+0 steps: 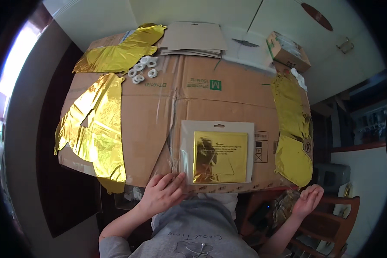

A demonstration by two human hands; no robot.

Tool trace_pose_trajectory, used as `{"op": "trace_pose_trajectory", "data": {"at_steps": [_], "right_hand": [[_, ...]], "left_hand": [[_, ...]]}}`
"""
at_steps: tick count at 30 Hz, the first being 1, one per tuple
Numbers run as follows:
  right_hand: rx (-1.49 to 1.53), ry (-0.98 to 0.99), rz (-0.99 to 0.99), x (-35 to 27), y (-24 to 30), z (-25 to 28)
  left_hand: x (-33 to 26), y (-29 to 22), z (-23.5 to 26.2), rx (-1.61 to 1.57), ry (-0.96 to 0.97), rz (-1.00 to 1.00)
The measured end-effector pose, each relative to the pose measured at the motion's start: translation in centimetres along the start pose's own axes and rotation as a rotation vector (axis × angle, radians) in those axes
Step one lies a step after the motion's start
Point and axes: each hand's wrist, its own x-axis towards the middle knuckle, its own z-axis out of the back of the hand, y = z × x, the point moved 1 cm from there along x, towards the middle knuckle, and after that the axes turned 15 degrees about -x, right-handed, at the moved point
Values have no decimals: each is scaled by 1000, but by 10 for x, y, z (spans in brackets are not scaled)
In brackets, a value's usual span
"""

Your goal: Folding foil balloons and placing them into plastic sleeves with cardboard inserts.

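Note:
A flat package lies on the cardboard box in front of me. It has a pale grey card back with a hang hole and a folded gold foil balloon showing. My left hand rests at the box's near edge, fingers stretched out and fingertips by the package's lower left corner. Off the box's right near corner is my right hand, its fingers curled closed; whether anything is in them is hidden. A flat gold foil balloon lies along the right edge, closest to that hand.
Two more flat gold foil balloons lie at the left of the cardboard box. Several white ribbon rolls sit near them. Grey cards are stacked at the back. A small carton stands back right; a wooden chair is below right.

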Motion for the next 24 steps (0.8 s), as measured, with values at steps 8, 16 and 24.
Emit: {"op": "trace_pose_trajectory", "data": {"at_steps": [8,16,24], "right_hand": [[-1078,765,687,-32,11,-108],[-1092,704,835,-47,6,-112],[-885,541,687,-61,-7,-121]], "left_hand": [[5,1,-9,-77,-145,-123],[-4,-2,-15,-146,-276,-126],[-4,1,-24,-246,-376,-81]]}}
